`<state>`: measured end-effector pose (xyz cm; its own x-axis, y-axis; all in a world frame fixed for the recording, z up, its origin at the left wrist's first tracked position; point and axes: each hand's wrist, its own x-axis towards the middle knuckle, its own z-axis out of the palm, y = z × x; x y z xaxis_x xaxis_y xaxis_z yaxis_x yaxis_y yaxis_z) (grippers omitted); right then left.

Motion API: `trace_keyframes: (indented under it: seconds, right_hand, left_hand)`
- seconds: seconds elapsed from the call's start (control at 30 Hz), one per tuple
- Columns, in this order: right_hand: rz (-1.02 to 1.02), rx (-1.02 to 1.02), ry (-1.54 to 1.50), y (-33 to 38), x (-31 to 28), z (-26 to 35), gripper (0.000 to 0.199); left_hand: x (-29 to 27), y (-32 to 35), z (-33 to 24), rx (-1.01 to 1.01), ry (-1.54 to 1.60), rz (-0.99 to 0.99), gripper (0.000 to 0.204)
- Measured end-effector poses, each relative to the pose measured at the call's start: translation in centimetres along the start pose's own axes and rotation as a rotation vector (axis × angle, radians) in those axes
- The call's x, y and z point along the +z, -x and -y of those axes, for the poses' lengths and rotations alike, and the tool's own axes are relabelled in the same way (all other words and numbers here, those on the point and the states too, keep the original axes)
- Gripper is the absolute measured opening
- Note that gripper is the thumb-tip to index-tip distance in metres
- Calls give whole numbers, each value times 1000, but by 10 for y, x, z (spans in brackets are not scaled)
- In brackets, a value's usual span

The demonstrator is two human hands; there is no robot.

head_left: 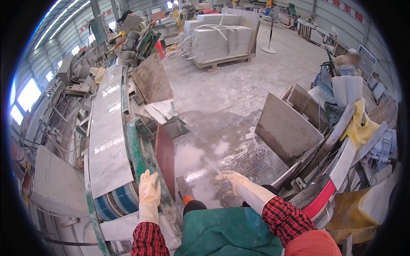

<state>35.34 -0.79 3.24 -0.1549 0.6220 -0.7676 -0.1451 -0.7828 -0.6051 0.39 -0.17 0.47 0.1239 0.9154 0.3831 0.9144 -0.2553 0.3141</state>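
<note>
Both of my hands wear cream rubber gloves below red-and-black checked sleeves. My left hand (149, 192) is beside the green side rail (137, 149) of a long machine, its fingers stretched forward, with nothing seen in it. A polished white marble slab (109, 145) lies lengthwise on the machine's blue belt (115, 204), just left of that hand. Out over the wet floor (222, 149) is my right hand (235, 181), fingers extended to the left. A faint pale streak shows off its fingertips; I cannot make out what it is. A green apron (228, 230) covers my front.
A reddish-brown board (164, 158) stands against the machine's right side. Large stone slabs (288, 128) lean at the right, near a yellow cloth (361, 126). Strapped white slabs (222, 40) sit on a pallet farther off, beside a standing fan (271, 32). Another person (348, 70) is at far right.
</note>
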Motion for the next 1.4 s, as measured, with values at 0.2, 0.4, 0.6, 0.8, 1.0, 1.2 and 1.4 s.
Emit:
trace_keyframes:
  seconds: [0.2,0.4,0.6,0.8,1.0,1.2,1.4]
  right_hand:
    - [-29,9,19,-7,-1,-3,61]
    - [-67,16,32,-3,2,0,63]
    - [-84,20,37,-3,4,1,63]
    - [-85,11,48,-8,2,-3,60]
    - [-6,-27,-15,0,-1,1,57]
    - [-24,-323,20,-19,-14,-17,64]
    - [-43,-673,386,-4,-34,-11,76]
  left_hand:
    - [3,1,6,25,4,-5,35]
    - [1,0,2,7,12,-3,36]
    - [1,0,3,16,9,-19,35]
    - [2,1,6,38,18,-10,36]
    - [-10,-6,-15,55,-52,22,37]
    - [45,-30,-88,-134,435,60,38]
    - [57,-51,-188,-857,1737,616,59]
